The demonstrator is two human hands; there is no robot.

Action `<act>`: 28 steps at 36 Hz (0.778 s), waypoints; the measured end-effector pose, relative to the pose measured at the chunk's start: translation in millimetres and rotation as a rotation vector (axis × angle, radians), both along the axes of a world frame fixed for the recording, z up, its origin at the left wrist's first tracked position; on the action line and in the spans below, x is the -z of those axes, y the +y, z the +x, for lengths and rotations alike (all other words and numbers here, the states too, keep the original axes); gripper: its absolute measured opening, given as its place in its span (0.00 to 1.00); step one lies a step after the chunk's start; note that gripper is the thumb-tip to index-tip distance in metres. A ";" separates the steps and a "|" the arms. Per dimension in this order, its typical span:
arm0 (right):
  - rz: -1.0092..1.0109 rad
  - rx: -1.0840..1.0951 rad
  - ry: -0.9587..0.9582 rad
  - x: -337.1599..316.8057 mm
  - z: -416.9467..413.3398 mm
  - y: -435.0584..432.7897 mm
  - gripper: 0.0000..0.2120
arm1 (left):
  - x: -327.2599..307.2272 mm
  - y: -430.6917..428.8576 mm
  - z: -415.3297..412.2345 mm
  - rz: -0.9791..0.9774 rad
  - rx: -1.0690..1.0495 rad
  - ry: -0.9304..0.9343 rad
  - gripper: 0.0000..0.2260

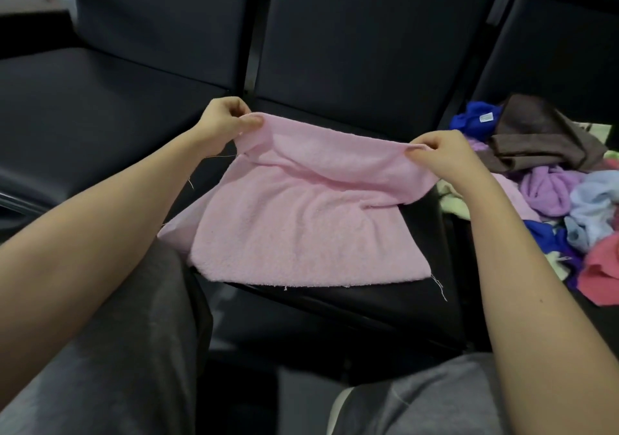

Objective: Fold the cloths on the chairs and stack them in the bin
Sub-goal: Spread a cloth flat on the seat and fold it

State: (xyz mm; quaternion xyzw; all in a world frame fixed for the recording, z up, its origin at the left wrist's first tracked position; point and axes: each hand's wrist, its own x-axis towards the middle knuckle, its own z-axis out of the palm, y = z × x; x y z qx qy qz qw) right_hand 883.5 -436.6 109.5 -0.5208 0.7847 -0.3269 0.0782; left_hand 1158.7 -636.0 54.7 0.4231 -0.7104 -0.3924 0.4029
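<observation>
A pink terry cloth lies spread on the black seat of the middle chair. Its far edge is lifted off the seat and curls toward me. My left hand pinches the far left corner of the cloth between thumb and fingers. My right hand pinches the far right corner the same way. The near edge of the cloth rests flat near the seat's front, with loose threads hanging. No bin is in view.
A heap of unfolded cloths in brown, blue, purple, light blue and coral covers the chair on the right. Another black chair stands on the left. My grey-trousered knees are just before the seat.
</observation>
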 end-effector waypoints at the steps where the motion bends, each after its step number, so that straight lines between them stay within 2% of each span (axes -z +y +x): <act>1: -0.001 -0.006 0.009 0.2 -1.1 -0.5 0.07 | 1.3 -0.9 0.4 -0.015 0.020 -0.093 0.10; 3: 0.001 -0.009 0.028 2.4 -4.5 -1.6 0.06 | 5.9 -1.4 1.0 -0.034 0.079 -0.308 0.07; 6: 0.049 0.000 0.063 5.2 -5.2 -2.7 0.12 | 14.3 -1.1 0.1 -0.088 0.168 -0.533 0.07; 9: 0.121 0.023 0.128 6.8 -3.8 -4.2 0.18 | 14.5 0.5 -0.9 -0.152 0.193 -0.610 0.08; 14: 0.153 0.043 0.160 7.8 -3.6 -4.7 0.10 | 7.2 -1.3 -1.7 -0.251 0.183 -0.794 0.07; 18: 0.062 0.108 0.202 10.9 -6.8 -7.8 0.04 | -0.8 3.8 -6.6 -0.383 0.012 -0.805 0.09; 22: -0.076 0.201 0.200 8.8 -6.6 -9.2 0.06 | -10.6 6.9 -12.7 -0.520 -0.136 -0.764 0.07; 25: -0.118 0.268 0.173 11.0 -5.5 -10.7 0.07 | -14.5 9.2 -18.9 -0.497 -0.119 -0.727 0.08; 28: -0.012 0.315 0.222 8.7 -6.3 -12.0 0.08 | -16.1 12.9 -24.8 -0.448 -0.015 -0.736 0.12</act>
